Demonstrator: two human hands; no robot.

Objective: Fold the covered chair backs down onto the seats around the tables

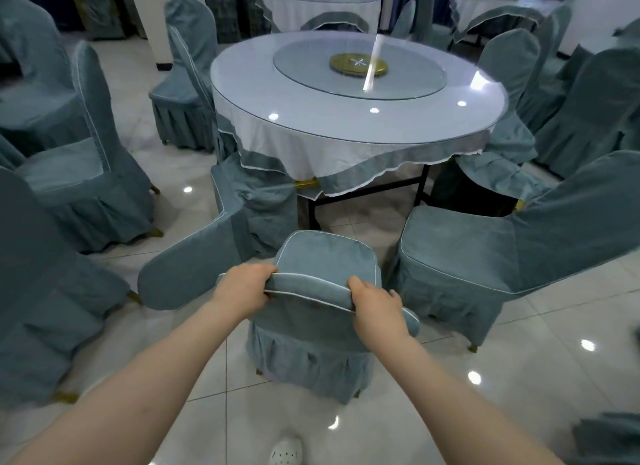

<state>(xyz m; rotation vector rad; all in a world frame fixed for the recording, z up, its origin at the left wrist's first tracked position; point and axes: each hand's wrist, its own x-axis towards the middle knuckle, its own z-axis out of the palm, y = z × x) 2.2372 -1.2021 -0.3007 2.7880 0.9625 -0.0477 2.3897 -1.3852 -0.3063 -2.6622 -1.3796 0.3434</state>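
A teal-covered chair (325, 256) with white piping stands right in front of me, its seat facing the round table (356, 125). I look down on the top edge of its covered back (308, 289). My left hand (244, 289) grips the left end of that top edge. My right hand (375, 307) grips the right end. The fingers of both hands curl round the fabric.
A covered chair (221, 246) at the left leans tilted against the table's edge. Another chair (485, 253) stands upright at the right. More covered chairs ring the table and fill the left side. Glossy white tiles (519, 378) lie underfoot, where my white shoe (285, 450) shows.
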